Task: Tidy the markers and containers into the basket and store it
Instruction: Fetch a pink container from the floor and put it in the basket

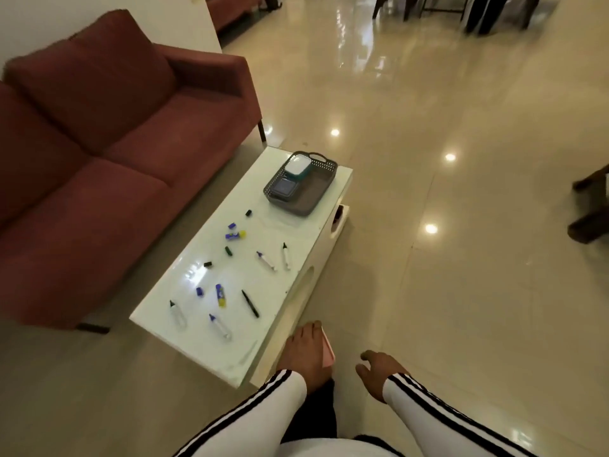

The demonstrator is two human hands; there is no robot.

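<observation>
A grey basket (314,196) stands at the far end of the white low table (293,232). Inside it are a white-lidded teal container (297,166) and a dark square container (283,189). Several markers lie scattered on the table, among them a black marker (249,303), two clear-bodied markers (220,326) (178,313) and a pair of markers (275,258) near the right edge. Loose caps (228,251) and small blue-and-yellow pieces (235,235) lie between them. My left hand (304,351) hovers at the table's near right corner, holding a flat pink object (329,352). My right hand (379,371) hangs beside it, fingers loosely curled, holding nothing.
A red sofa (99,143) runs along the table's left side. Glossy tiled floor (461,258) spreads to the right. Dark furniture legs (590,209) show at the right edge, and more chair legs (478,14) stand far back.
</observation>
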